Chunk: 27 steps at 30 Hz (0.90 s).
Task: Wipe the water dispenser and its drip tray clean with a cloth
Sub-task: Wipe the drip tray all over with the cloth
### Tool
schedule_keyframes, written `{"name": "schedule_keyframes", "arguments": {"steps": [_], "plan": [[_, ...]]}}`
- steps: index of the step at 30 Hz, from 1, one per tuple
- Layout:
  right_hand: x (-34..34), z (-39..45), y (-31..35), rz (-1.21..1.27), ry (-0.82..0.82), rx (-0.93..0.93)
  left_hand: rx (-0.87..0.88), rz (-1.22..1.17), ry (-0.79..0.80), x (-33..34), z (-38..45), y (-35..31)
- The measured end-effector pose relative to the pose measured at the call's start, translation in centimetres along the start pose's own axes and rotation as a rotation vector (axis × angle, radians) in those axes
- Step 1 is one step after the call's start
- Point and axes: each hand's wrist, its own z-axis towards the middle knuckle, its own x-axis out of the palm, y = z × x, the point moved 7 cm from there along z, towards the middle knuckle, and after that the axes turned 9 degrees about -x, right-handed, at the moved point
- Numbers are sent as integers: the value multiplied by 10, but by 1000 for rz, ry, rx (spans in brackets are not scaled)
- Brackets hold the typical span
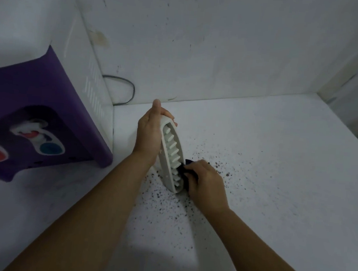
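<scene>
While gripping the tray (170,156) on edge in my left hand (149,136) | right hand (204,182) is pinching the cloth (187,172) against its near end.

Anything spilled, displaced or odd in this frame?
Yes. Dark specks are scattered over the white counter around and below the drip tray. The tray is off the water dispenser, tilted on edge, gripped by the left hand, while the right hand rubs a dark cloth on its ribs.
</scene>
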Motion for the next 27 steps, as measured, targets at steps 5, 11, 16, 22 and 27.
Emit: {"name": "schedule_keyframes", "arguments": {"steps": [5, 11, 16, 22, 27], "plan": [[-33, 45, 31, 75, -260, -81, 39, -42, -84, 3, -4, 0], [9, -4, 1, -21, -50, -24, 90, -2, -113, 7, -7, -2], [-16, 19, 10, 97, -148, 43, 86, 73, -109, 10, -4, -2], [-2, 14, 18, 84, -124, -5, 47, 81, -121, 7, -3, -2], [0, 0, 13, 89, -62, 57, 27, 93, -148, -6, 2, 2]]}}
